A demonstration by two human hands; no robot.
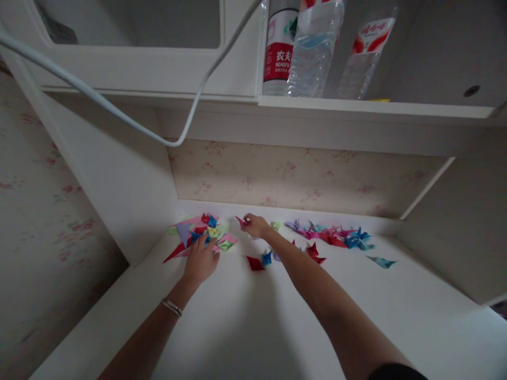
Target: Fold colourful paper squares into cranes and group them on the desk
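My right hand (255, 226) pinches a pink folded-paper piece (240, 221) by one end, its pointed tip sticking out to the left. At the left, my left hand (202, 259) rests with fingers spread on a pile of folded-paper pieces in red, pink, blue, green and purple. A yellow paper piece (213, 232) and a green one (225, 245) lie by its fingertips. Under my right forearm are a dark red paper piece (255, 263) and a blue one (266, 258). Further right sits a cluster with a blue paper crane (358, 238) and red, pink and purple ones.
The white desk (237, 327) is enclosed by side panels and a flowered back wall (269, 174). Plastic bottles (315, 50) stand on the shelf (356, 110) above. A white cable (119, 113) hangs across the upper left. One teal paper piece (382, 262) lies apart at right.
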